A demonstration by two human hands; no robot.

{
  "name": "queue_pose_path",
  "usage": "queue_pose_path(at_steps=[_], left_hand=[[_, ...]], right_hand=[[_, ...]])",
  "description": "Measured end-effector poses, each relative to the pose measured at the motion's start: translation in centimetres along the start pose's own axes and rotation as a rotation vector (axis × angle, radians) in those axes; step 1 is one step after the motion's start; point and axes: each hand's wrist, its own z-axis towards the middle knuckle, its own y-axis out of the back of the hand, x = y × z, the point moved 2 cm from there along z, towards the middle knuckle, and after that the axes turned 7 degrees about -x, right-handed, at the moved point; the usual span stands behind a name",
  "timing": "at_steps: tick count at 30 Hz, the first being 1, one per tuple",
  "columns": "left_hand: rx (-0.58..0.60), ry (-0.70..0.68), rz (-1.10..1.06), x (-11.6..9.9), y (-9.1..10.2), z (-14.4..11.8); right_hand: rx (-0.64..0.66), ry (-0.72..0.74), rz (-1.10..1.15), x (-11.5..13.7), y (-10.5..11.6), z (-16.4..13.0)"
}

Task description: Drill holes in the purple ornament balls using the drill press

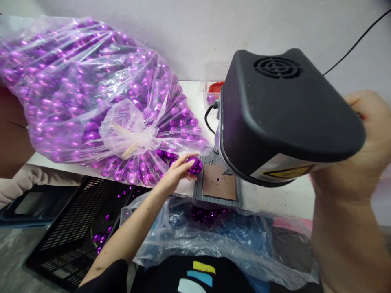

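Note:
My left hand [180, 169] is closed around a shiny purple mirrored ball [194, 165], held between thumb and fingers at the left edge of a brown board [219, 183]. The board has small holes and lies on the grooved metal base [198, 195] of a black-housed bench machine [284, 110] that looks like a small drill press. My right hand [366, 118] is curled at the right side of the housing. Its fingers are mostly hidden, and I cannot make out what they grip.
A large tied clear bag [100, 81] of purple balls fills the left of the white table [191, 89]. Below stands a black crate [70, 219] with several balls. Clear plastic [214, 240] with purple balls lies across my lap. Behind the machine is a clear container [207, 87] with something red.

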Motion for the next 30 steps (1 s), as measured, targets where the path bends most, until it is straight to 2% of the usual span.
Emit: queue_pose_path(at_steps=[2,4,8,11,13,16,19,23,30], left_hand=[[0.072,0.182,-0.271,1.3,-0.9,-1.2],[0.108,0.257,-0.408,2.2,-1.3,-1.9],[0.119,0.296,-0.48,2.8,-1.9,-2.5],[0.083,0.292,-0.456,2.7,-2.9,-2.8],[0.051,0.248,-0.368,2.7,-3.7,-2.7],[0.003,0.094,-0.191,2.6,-4.7,-2.2],[-0.035,-0.071,-0.052,2.8,-5.1,-1.4],[-0.096,-0.247,0.259,3.8,-5.3,-0.7],[-0.08,-0.485,0.528,4.4,-6.8,-1.0]], right_hand=[[-0.002,0.0,-0.005,0.0,0.0,0.0],[-0.002,0.001,-0.01,0.0,0.0,0.0],[0.003,-0.005,-0.012,0.0,0.0,-0.1],[-0.012,-0.013,-0.006,0.2,-0.1,-0.1],[-0.019,-0.027,-0.01,0.3,-0.1,-0.1],[-0.023,-0.038,-0.011,0.4,-0.2,0.0],[-0.026,-0.034,-0.007,0.4,-0.1,0.1],[-0.025,-0.034,-0.013,0.4,-0.1,0.1],[-0.02,-0.037,-0.018,0.7,-0.3,0.0]])
